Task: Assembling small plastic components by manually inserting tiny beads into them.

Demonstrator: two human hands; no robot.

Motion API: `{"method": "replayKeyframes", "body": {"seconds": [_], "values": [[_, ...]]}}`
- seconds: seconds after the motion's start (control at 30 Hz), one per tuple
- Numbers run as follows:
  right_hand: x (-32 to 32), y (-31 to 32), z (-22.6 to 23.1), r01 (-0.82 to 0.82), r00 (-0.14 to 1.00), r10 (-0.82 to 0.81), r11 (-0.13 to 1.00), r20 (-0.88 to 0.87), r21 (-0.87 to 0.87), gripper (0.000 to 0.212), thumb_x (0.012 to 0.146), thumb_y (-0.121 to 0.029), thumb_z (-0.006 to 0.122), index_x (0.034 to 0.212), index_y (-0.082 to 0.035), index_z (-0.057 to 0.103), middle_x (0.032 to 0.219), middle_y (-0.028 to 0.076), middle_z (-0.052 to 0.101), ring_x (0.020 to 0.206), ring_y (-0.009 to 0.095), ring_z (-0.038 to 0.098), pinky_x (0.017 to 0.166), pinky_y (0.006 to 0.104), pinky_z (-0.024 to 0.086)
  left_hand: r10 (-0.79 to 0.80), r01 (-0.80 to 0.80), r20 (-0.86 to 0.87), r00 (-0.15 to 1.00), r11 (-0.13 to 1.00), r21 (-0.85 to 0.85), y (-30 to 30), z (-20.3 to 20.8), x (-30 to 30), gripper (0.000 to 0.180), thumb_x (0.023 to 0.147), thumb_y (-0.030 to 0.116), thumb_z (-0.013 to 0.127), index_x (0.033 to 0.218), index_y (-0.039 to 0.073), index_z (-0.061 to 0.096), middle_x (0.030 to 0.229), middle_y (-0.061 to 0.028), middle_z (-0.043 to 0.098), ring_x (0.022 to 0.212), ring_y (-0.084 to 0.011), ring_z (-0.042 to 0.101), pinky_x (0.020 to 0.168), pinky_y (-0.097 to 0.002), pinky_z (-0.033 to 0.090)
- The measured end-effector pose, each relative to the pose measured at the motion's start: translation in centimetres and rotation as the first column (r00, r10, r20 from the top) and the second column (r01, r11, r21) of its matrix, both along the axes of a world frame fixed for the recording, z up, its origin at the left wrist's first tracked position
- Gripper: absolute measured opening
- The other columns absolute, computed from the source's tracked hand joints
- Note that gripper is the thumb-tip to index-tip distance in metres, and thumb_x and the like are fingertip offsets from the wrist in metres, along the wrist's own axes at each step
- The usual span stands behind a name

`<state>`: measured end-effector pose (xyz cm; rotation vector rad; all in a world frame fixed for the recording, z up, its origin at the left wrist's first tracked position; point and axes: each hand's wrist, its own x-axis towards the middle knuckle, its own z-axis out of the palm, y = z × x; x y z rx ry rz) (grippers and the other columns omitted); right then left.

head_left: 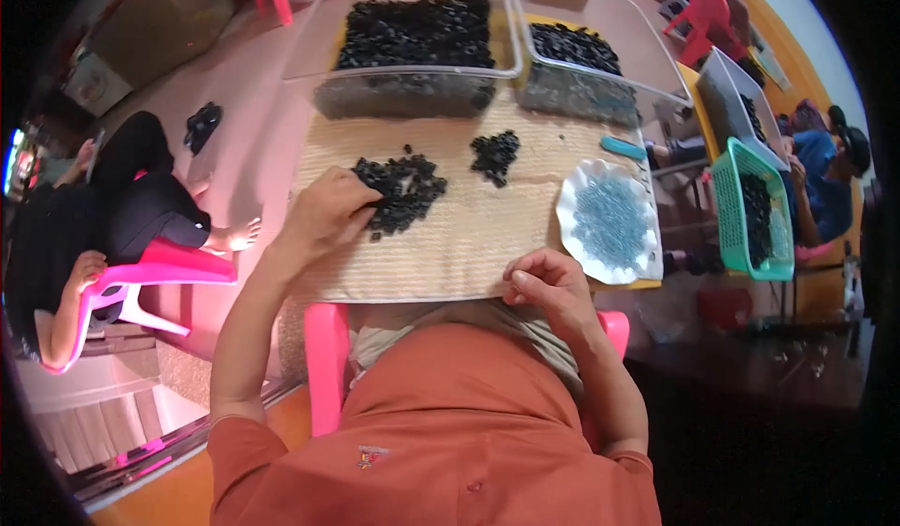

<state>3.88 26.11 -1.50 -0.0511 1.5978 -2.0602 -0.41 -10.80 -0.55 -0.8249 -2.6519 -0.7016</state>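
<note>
My left hand (330, 209) reaches to a loose pile of small black pieces (410, 198) on the cloth-covered table. Its fingers are bent together at the pile's left side, and whatever is between the tips is hidden. At the table's front edge, my right hand (551, 287) is curled with thumb and finger pinched; anything held there is too small to make out. Close to it lies a white scalloped dish (639, 268) holding many tiny clear bluish pieces (611, 217). A smaller heap of black pieces (494, 157) sits right of the first pile.
Two clear plastic bins (403, 95) (577, 95) with black pieces stand along the table's far side. A teal tool (622, 147) lies above the dish. To the right are a green basket (736, 217) and a person in blue (830, 184). A person in black sits left on a pink chair (178, 268).
</note>
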Motion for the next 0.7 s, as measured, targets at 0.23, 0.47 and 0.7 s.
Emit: {"method": "replayKeyframes", "body": {"seconds": [0.23, 0.47, 0.7], "values": [[1.2, 1.3, 0.6, 0.06, 0.991, -0.053, 0.996, -0.12, 0.061, 0.01, 0.095, -0.009, 0.071, 0.101, -0.003, 0.067, 0.09, -0.001, 0.067, 0.078, 0.006, 0.061, 0.068, 0.0222, 0.05, 0.127, -0.127, -0.075, 0.989, 0.992, 0.015, 0.5, 0.4, 2.0, 0.031, 0.079, -0.001, 0.072, 0.109, 0.001, 0.067, 0.099, -0.0175, 0.068, 0.093, -0.0367, 0.065, 0.081, -0.0435, 0.054], [0.9, 6.8, 2.4, 0.316, 0.838, -0.002, 0.816, -0.545, 0.484, 0.012, 0.092, 0.001, 0.071, 0.103, -0.001, 0.065, 0.093, 0.0, 0.065, 0.077, 0.007, 0.059, 0.068, 0.0228, 0.048, 0.156, -0.145, -0.072, 0.985, 0.98, 0.14, 3.2, 0.6, 4.0, 0.032, 0.08, -0.004, 0.072, 0.111, 0.002, 0.067, 0.099, -0.0174, 0.067, 0.085, -0.0347, 0.068, 0.073, -0.0411, 0.056], [-1.3, 7.4, 3.4, 0.549, 0.584, 0.409, 0.437, -0.701, 0.713, 0.021, 0.082, -0.005, 0.073, 0.102, -0.006, 0.065, 0.092, 0.013, 0.066, 0.084, 0.033, 0.066, 0.07, 0.0427, 0.052, -0.021, 0.032, -0.055, 0.998, 0.98, 0.198, 6.6, -0.7, 5.0, 0.027, 0.078, -0.005, 0.072, 0.103, 0.003, 0.07, 0.091, -0.0131, 0.066, 0.075, -0.0312, 0.068, 0.062, -0.0379, 0.055]]}}
